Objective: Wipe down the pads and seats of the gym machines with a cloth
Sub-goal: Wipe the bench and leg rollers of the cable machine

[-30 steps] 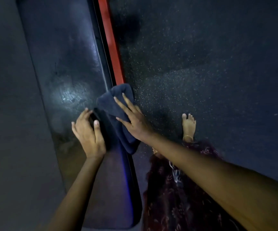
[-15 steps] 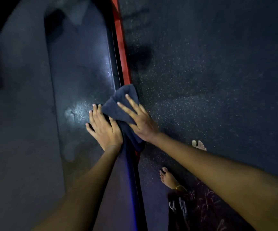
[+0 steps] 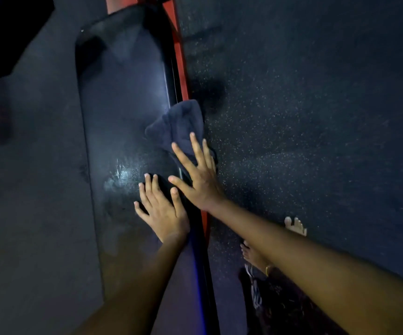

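Note:
A long black padded bench (image 3: 123, 105) runs away from me, shiny with a damp patch near its middle. A dark blue cloth (image 3: 178, 126) lies draped over the pad's right edge. My right hand (image 3: 198, 175) presses flat on the cloth with fingers spread and straight. My left hand (image 3: 161, 209) rests flat on the pad just left of it, fingers straight, its thumb near my right thumb. The cloth's lower part is hidden under my right hand.
A red metal frame rail (image 3: 180, 56) runs along the bench's right side. Dark speckled rubber floor (image 3: 304, 117) spreads to the right, plain dark floor to the left. My bare feet (image 3: 294, 226) stand at the right. A dark object (image 3: 7, 32) fills the top left corner.
My right hand has slid the cloth farther along the pad's right edge. My left hand went from curled fingers to lying flat on the pad. The bench's far end has come into view.

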